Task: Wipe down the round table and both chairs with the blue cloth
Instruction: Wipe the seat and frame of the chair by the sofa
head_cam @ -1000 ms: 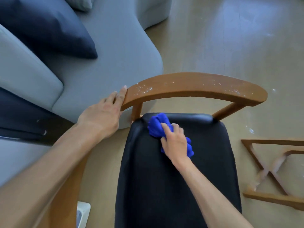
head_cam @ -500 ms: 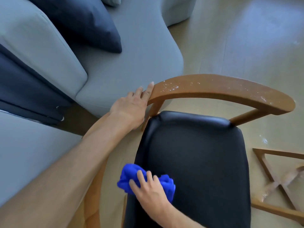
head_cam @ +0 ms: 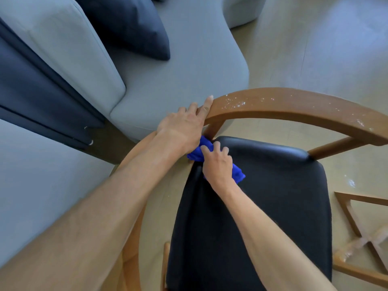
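A wooden chair with a curved backrest rail [head_cam: 294, 108] and a black padded seat [head_cam: 262, 206] fills the lower right. White specks dot the rail. My right hand [head_cam: 217, 163] grips the bunched blue cloth [head_cam: 238, 175] at the seat's back left corner, beside the rail's left post. My left hand [head_cam: 184, 124] holds the left end of the rail, fingers lying along it; its thumb is hidden. Part of the cloth is hidden under both hands.
A grey sofa [head_cam: 178, 80] with a dark navy cushion [head_cam: 130, 24] stands close behind and left of the chair. A wooden crossed frame [head_cam: 361, 234] lies on the pale floor at the right, with white specks on the floor [head_cam: 350, 182].
My right hand has carried the cloth from the seat's front left edge back up to the back left corner. The view has shifted; my left hand stays on the rail end.
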The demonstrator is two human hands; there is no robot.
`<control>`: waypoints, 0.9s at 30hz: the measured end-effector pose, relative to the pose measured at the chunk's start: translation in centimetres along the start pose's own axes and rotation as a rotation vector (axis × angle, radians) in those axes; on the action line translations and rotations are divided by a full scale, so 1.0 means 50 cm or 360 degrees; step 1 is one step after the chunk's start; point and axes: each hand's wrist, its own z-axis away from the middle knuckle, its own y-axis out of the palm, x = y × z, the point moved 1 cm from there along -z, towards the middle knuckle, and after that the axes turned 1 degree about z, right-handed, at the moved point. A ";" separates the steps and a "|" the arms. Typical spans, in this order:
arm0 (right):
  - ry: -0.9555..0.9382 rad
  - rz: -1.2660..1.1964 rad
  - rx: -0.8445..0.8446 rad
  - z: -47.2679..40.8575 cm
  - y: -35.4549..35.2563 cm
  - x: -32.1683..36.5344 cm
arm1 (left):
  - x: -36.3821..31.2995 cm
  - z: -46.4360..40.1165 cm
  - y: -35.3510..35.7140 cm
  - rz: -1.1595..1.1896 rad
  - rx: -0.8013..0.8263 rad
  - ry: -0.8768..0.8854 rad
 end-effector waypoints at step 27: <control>0.1276 -0.0443 -0.0208 0.056 0.025 -0.324 | 0.005 0.002 0.000 0.0071 -0.0014 0.0061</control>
